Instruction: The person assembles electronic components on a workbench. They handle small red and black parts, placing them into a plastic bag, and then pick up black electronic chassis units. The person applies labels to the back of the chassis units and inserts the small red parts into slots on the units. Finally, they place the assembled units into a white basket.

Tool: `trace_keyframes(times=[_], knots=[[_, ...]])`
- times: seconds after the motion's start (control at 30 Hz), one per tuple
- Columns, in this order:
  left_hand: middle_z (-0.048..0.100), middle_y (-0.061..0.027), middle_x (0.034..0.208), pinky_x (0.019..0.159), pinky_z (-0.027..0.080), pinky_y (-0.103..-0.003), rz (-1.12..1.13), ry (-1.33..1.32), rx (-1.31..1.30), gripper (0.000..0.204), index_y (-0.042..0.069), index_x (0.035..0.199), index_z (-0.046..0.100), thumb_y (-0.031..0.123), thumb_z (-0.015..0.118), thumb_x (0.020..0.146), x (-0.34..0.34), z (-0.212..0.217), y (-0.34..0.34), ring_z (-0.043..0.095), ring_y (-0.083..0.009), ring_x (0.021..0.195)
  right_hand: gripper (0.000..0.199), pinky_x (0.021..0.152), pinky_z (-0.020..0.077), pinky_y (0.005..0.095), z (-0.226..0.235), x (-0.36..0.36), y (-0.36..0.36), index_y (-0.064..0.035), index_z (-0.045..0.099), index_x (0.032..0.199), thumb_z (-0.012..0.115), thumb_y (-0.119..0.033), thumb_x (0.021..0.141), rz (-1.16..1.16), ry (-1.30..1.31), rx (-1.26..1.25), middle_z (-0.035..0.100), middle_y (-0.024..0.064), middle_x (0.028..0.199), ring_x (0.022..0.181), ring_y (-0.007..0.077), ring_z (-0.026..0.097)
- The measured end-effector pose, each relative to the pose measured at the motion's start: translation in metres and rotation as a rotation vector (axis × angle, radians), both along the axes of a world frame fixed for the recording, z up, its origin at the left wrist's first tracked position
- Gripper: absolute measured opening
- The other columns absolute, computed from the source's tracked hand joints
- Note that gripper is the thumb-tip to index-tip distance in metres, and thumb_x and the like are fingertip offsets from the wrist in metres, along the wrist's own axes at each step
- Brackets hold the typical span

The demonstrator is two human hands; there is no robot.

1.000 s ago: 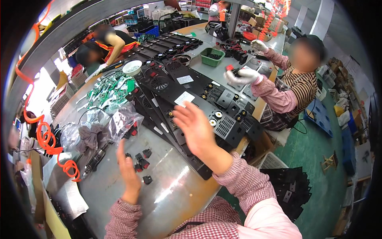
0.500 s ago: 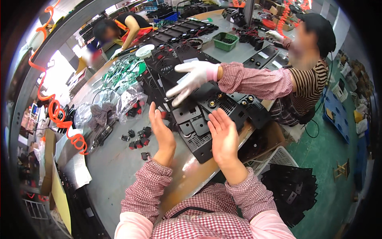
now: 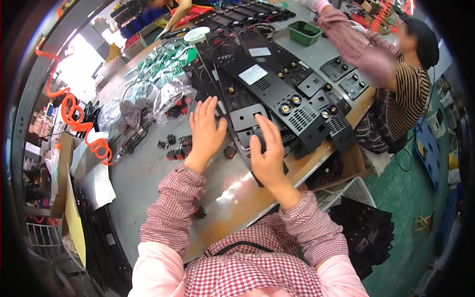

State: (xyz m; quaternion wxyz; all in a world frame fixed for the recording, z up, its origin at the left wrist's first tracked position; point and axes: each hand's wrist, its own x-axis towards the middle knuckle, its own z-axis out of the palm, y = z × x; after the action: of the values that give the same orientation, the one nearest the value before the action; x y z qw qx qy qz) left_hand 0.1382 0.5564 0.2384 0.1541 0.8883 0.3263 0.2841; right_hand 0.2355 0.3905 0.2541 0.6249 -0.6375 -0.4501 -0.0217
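Left hand (image 3: 205,131): open, fingers spread, resting flat at the near end of the black panels, gripping nothing.
Right hand (image 3: 267,156): laid loosely over the nearest black panel (image 3: 257,119), thumb at its edge.
Panel: on the grey bench (image 3: 148,173), touching its neighbours.
Handling: looks stiff sheet metal, light, thin-edged; best taken by the long sides.

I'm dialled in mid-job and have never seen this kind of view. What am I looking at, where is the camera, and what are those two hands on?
There is no machine here: a person works with bare hands, and the single wide camera sits on their head, looking down, so edges curve. The left hand hovers open over the grey table, near small black and red switch parts. The right hand rests on a long black metal panel, one of several stacked there. Clear plastic bags lie further back. Another person's sleeve reaches in at the upper right.
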Motion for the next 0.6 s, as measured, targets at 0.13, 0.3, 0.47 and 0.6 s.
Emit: trace_keyframes(times=[0.13,0.3,0.47,0.6], knots=[[0.041,-0.0139,0.151,0.117,0.013,-0.064,-0.137,0.312,0.053,0.082,0.01,0.147,0.043,0.046,0.072,0.079,-0.04,-0.012,-0.04,0.027,-0.0409,0.145,0.042,0.1,0.0456,0.0416,-0.019,-0.014,-0.024,0.0037,0.055,0.133,0.056,-0.004,0.092,0.114,0.034,-0.111,0.058,0.0226,0.126,0.115,0.0383,0.057],[0.051,-0.0125,0.138,0.116,0.016,-0.065,-0.246,0.312,0.064,0.049,0.01,0.124,0.059,0.032,0.071,0.082,-0.051,-0.039,-0.054,0.033,-0.039,0.141,0.042,0.098,0.0461,0.0421,-0.041,-0.062,-0.022,0.002,0.058,0.131,0.058,-0.003,0.089,0.169,0.022,-0.121,0.059,0.0212,0.125,0.113,0.0364,0.057],[0.051,-0.0095,0.135,0.115,0.017,-0.065,-0.157,0.385,0.235,0.035,0.009,0.112,0.061,0.017,0.07,0.078,-0.081,-0.032,-0.022,0.031,-0.0369,0.143,0.041,0.097,0.0465,0.0414,-0.047,-0.083,-0.028,0.0016,0.06,0.129,0.059,-0.002,0.088,0.245,-0.046,-0.16,0.06,0.0199,0.123,0.112,0.0362,0.058],[0.045,-0.0113,0.145,0.116,0.012,-0.065,-0.171,0.324,0.085,0.04,0.011,0.119,0.061,0.026,0.071,0.083,-0.135,0.003,-0.023,0.023,-0.0414,0.147,0.045,0.1,0.0438,0.0432,-0.054,-0.087,-0.029,0.0007,0.057,0.133,0.06,-0.003,0.087,0.266,-0.059,-0.24,0.056,0.0205,0.129,0.117,0.0379,0.054]])
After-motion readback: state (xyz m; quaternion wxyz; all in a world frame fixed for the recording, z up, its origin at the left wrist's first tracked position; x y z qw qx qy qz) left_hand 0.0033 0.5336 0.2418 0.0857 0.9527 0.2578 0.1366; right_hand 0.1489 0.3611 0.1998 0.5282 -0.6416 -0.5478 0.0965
